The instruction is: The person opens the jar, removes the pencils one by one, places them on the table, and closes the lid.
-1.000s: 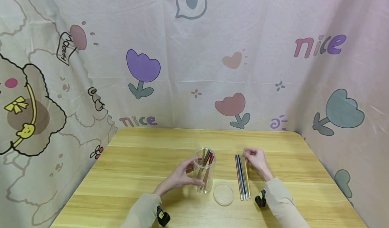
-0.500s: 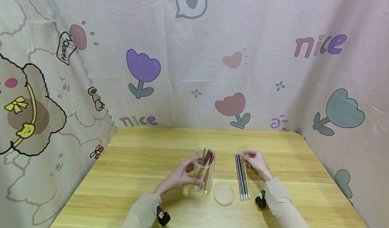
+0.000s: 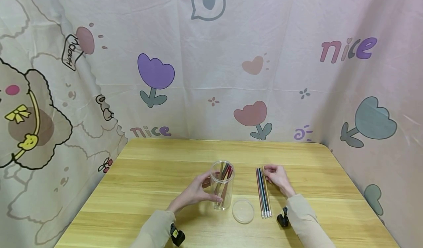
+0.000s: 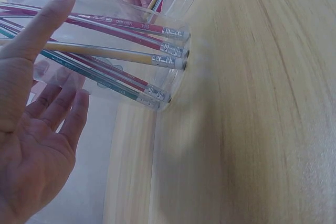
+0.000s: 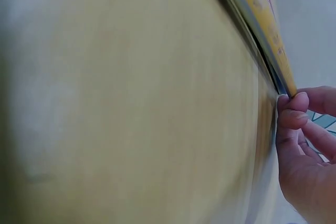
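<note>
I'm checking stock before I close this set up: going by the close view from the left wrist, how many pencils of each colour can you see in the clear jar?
Red pencils: 3
Yellow pencil: 1
Green pencil: 1
Total visible in the jar: 5; I can't rule out one hidden behind the others.

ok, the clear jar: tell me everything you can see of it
The clear jar is a see-through cylinder, plastic by its look, standing upright on the wooden table. Its round mouth is uncovered; what looks like its lid lies beside it. Red, green and yellow pencils lean inside, eraser ends down. The left hand holds its side, thumb across the near wall.
</note>
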Available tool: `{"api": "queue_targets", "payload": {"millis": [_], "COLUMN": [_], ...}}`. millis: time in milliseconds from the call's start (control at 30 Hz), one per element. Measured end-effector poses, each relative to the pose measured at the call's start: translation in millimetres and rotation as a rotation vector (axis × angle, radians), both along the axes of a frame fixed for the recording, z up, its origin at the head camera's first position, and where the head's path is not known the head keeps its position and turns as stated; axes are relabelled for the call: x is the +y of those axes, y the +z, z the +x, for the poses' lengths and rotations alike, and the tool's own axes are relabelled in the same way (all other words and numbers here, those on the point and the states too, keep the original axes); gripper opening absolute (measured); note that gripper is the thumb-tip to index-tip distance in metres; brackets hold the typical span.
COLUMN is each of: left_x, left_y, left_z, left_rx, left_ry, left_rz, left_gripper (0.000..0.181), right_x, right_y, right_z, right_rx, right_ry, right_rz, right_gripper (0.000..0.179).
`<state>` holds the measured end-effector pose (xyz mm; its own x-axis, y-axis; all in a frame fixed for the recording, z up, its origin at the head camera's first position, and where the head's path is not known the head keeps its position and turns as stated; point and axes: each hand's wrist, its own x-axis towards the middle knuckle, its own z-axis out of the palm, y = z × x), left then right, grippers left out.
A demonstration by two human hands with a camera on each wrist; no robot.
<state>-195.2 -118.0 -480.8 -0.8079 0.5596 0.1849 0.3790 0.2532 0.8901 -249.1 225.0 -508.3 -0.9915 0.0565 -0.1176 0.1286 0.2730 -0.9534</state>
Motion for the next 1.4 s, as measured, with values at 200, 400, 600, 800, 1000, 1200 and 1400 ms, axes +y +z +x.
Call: {"api": "queue_targets", "payload": {"millis": [200, 400, 600, 800, 1000, 1200, 1400], "left_x": [-0.1, 0.2, 0.1, -0.5, -0.2, 0.1, 0.1], "left_y": [0.0, 0.2, 0.5, 0.2, -0.2, 1.1, 1.1], "left_z": [0.0, -0.1, -0.3, -0.5, -0.5, 0.3, 0.6], "left_rx": [-0.009, -0.004, 0.002, 0.000, -0.001, -0.005, -0.007], "left_ry": [0.003, -0.004, -0.009, -0.007, -0.008, -0.008, -0.003], "left_rz": [0.000, 0.005, 0.005, 0.004, 0.008, 0.006, 0.005], "left_gripper": [0.082, 0.082, 0.081, 0.082, 0.082, 0.083, 0.084], "right_x": [-2.2, -2.3, -1.3, 0.3, 0.9, 1.2, -1.1], "right_y": [-0.9, -1.9, -3.3, -5.4, -0.8, 6.1, 14.8], "right_z": [-0.7, -0.7, -1.1, -2.5, -1.7, -2.3, -3.7], "right_rx": [0.023, 0.043, 0.040, 0.044, 0.030, 0.055, 0.108], "right_ry": [-0.008, 0.002, 0.011, 0.022, 0.002, 0.002, -0.005], "right_rz": [0.036, 0.068, 0.069, 0.045, 0.028, 0.031, 0.043], "right_gripper": [0.041, 0.042, 0.041, 0.042, 0.044, 0.046, 0.046]}}
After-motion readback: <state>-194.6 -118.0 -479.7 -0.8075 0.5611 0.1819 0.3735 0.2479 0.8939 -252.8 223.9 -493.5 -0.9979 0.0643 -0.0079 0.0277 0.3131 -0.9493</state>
